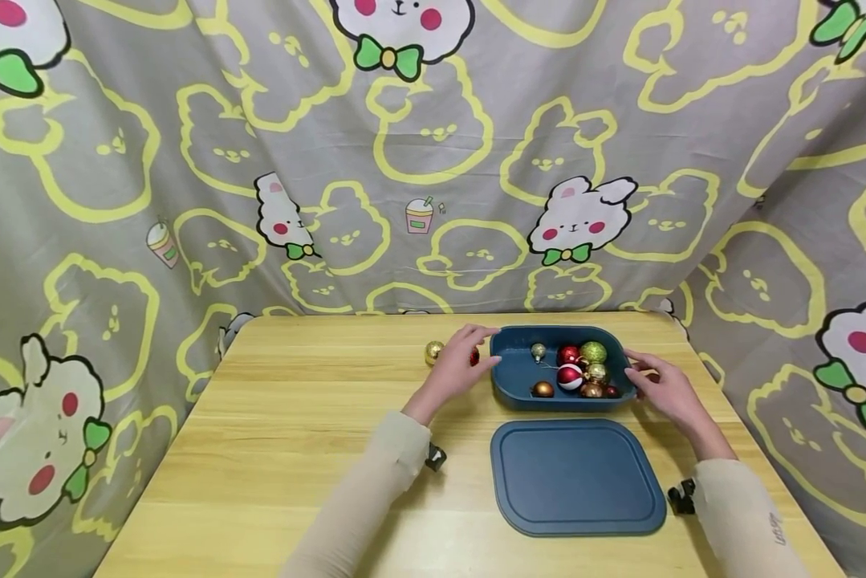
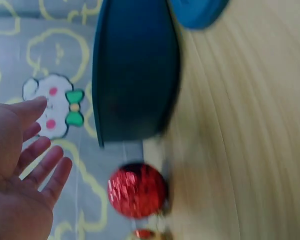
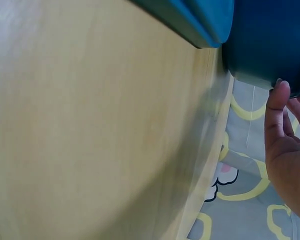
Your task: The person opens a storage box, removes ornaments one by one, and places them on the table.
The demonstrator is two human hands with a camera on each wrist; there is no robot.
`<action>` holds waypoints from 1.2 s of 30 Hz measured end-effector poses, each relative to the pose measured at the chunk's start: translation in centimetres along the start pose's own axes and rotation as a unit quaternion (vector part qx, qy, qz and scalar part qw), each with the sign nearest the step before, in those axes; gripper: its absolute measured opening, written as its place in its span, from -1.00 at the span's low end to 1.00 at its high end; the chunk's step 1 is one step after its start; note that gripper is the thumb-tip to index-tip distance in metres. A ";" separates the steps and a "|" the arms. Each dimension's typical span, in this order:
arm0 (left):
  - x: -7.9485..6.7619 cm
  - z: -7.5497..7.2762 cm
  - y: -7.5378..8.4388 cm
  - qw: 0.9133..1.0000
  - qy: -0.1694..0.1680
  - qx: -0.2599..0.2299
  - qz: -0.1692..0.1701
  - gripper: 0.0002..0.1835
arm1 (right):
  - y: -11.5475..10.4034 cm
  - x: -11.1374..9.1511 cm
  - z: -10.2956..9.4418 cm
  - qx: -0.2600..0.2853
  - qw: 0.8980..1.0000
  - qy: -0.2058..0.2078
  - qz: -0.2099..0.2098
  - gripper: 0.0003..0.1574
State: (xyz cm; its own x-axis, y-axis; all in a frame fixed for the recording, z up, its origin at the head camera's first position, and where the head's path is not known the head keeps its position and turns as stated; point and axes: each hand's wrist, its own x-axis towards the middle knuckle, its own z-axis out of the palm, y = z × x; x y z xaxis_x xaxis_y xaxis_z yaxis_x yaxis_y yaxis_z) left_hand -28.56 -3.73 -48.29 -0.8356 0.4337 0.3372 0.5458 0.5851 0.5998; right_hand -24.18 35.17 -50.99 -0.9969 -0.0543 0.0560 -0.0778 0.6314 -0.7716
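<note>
Blue rounded plastic box [image 1: 515, 369] of shiny round red, gold and green baubles [image 1: 570, 377] sits just beyond flat blue plastic lid [image 1: 577, 478], left hand [image 1: 454, 365] free past lid's far-left corner, right hand [image 1: 667, 389] touching box, fingers relaxed, past far-right one; best steady both ends evenly.

head view: red ball [image 1: 474, 356] part-hidden | wrist views: box [image 2: 135, 75], lid [image 2: 197, 12] cut off

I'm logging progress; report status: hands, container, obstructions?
Left hand beside blue container, right hand touching its right end. Baubles inside. Blue lid in front, blocking neither hand.
</note>
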 end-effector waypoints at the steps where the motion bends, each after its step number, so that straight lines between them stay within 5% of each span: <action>1: 0.0 0.3 0.3 1.000 -0.008 -0.005 0.006 -0.46 | 0.0 0.1 0.0 -0.001 1.000 0.000 -0.001 -0.33; 14: 1.9 4.3 3.4 0.995 -0.081 0.027 0.054 -0.46 | -0.4 -0.1 -0.2 -0.012 1.000 0.001 0.005 -0.34; 22: 3.0 6.8 4.6 0.993 -0.108 0.015 0.047 -0.46 | -0.4 0.0 -0.3 -0.015 1.000 -0.004 0.014 -0.35; 36: 4.6 9.4 6.0 0.982 -0.157 0.084 0.056 -0.49 | -0.3 0.8 -0.2 -0.004 1.000 0.002 0.024 -0.38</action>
State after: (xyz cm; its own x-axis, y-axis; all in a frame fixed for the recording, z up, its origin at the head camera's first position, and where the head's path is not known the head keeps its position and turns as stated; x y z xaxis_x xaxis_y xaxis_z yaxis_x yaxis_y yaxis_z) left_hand -28.54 8.26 -49.98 -0.7230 0.6769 0.1383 0.6583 0.6142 0.4352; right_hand -25.00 35.05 -50.55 -0.9995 -0.0204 0.0225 -0.0303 0.6393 -0.7684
